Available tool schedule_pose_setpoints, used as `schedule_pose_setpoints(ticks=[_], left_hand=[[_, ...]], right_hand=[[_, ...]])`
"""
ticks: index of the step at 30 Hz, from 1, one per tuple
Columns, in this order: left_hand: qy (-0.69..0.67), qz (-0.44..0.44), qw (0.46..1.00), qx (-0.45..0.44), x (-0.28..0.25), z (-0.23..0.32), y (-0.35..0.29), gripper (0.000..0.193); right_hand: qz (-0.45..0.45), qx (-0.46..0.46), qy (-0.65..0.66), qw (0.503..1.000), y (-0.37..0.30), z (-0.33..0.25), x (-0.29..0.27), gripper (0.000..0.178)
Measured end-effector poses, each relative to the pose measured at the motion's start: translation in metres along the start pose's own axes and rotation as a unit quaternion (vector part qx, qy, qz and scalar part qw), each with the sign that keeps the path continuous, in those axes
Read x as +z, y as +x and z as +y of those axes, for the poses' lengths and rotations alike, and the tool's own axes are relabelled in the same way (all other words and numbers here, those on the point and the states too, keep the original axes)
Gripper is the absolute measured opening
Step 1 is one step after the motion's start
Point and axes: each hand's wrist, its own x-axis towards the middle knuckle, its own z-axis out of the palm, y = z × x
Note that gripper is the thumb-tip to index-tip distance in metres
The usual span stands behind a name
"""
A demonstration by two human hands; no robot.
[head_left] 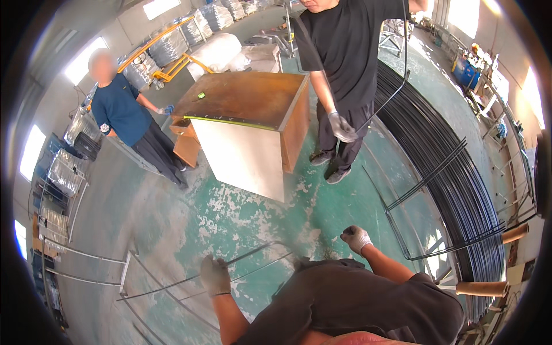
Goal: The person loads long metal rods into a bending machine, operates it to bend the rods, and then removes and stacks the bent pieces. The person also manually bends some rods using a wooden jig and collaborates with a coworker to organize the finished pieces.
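Note:
My left hand (pixel 215 276), in a light work glove, is closed around a thin bent metal rod (pixel 250 252). The rod runs out to both sides of the hand, low over the floor, and curves at its right end, near my dark shirt. My right hand (pixel 356 237) wears a white glove with dark fingertips. Its fingers are curled in, apart from the rod, and nothing shows sticking out of them. Ahead, a person in a black shirt (pixel 351 46) has one gloved hand (pixel 342 127) low beside a long, thin dark rod, the other arm raised.
A worn wooden desk (pixel 247 95) with a white panel stands ahead. Beside it is a person in a blue shirt (pixel 123 109). Long dark rods (pixel 454 172) lie bundled along the right, with bent frames (pixel 425 253) near them. A metal frame (pixel 123 270) lies at left.

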Motion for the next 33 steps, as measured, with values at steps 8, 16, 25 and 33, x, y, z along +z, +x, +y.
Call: schedule_pose_setpoints(ticks=[8, 16, 25, 33], left_hand=[[-0.058, 0.031, 0.996, -0.067, 0.023, 0.011, -0.003, 0.038], [-0.002, 0.074, 0.995, -0.072, 0.045, 0.010, 0.011, 0.042], [0.075, 0.105, 0.991, -0.017, -0.006, -0.033, 0.068, 0.028], [0.055, 0.165, 0.985, -0.014, 0.048, -0.029, 0.056, 0.009]], right_hand=[[-0.034, 0.058, -0.076, 0.995, 0.008, -0.008, 0.017, 0.040], [-0.064, 0.065, -0.080, 0.993, 0.060, -0.007, 0.005, 0.038], [-0.079, 0.093, -0.095, 0.988, 0.182, 0.013, -0.036, 0.032], [-0.089, 0.086, -0.125, 0.984, 0.293, -0.016, -0.074, 0.031]])
